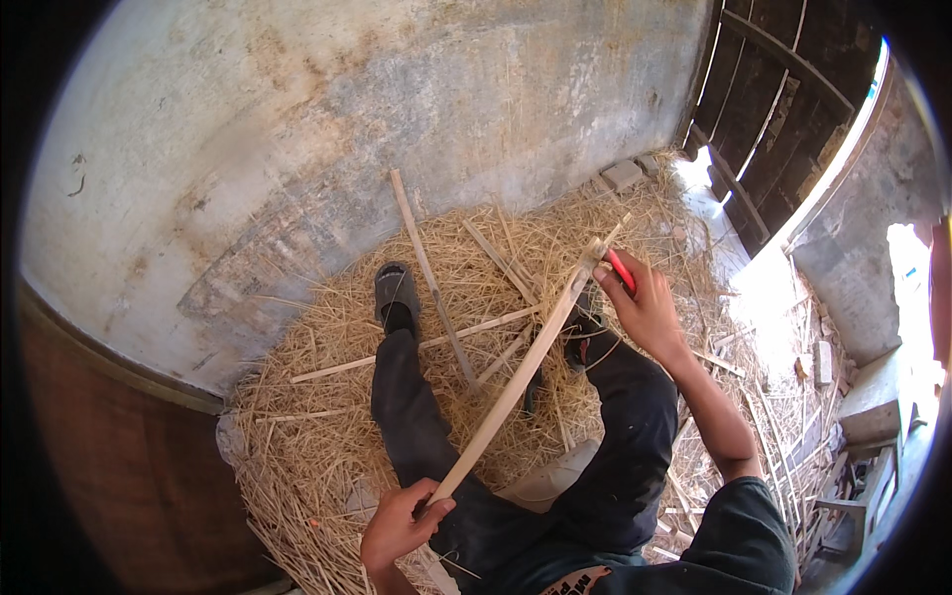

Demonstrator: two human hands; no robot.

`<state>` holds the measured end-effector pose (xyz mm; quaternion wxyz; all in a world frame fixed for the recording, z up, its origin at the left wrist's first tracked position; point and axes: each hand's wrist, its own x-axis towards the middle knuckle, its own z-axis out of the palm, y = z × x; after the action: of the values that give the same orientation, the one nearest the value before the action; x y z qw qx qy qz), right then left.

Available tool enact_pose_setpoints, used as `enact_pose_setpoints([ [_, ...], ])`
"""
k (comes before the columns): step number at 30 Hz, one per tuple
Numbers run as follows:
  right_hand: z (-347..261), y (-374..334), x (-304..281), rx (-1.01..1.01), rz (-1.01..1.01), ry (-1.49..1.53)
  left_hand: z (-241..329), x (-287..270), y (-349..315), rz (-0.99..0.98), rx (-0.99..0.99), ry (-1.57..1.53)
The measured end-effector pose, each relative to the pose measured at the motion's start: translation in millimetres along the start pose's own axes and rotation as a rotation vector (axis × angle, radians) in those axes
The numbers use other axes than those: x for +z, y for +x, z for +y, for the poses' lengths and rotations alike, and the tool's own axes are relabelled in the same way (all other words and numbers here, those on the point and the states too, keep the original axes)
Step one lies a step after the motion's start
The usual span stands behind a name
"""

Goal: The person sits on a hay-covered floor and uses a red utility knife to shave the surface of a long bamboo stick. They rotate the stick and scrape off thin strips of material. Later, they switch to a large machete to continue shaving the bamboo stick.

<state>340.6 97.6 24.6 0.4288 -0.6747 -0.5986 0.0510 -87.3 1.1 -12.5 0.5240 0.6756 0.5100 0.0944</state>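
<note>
Place: a rough rural yard corner or shed where I sit working cane by hand.
Floor: a thick litter of straw (pixel 327 416) and shavings fills the middle of the frame under my legs.
Offcuts: split bamboo strips (pixel 421 253) lie crossed on the straw at centre.
Wall: a stained, weathered plaster wall (pixel 347 119) curves across the upper left.
Door: a dark plank door (pixel 769 94) with cross battens stands at the upper right, daylight at its edge.
Edges: loose bricks (pixel 623 175) sit at the wall foot, and rubble with a wooden frame (pixel 858 491) lies at the lower right.
</note>
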Motion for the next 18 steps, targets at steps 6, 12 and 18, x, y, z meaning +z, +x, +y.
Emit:
enact_pose_setpoints([
  [6, 2.3, -7.4, 7.7, -0.078, 0.000, -0.112, 23.3, 3.0, 10.7, -0.089, -0.076, 0.104],
  [12, -15.5, -8.1, 14.4, -0.088, 0.044, -0.015, 63.7, 39.0, 54.9, 0.285, 0.254, -0.117],
  [18, -56.3, -10.7, 24.6, 0.097, 0.198, 0.234, 99.6, 61.6, 104.9, 0.449, 0.433, -0.259],
])
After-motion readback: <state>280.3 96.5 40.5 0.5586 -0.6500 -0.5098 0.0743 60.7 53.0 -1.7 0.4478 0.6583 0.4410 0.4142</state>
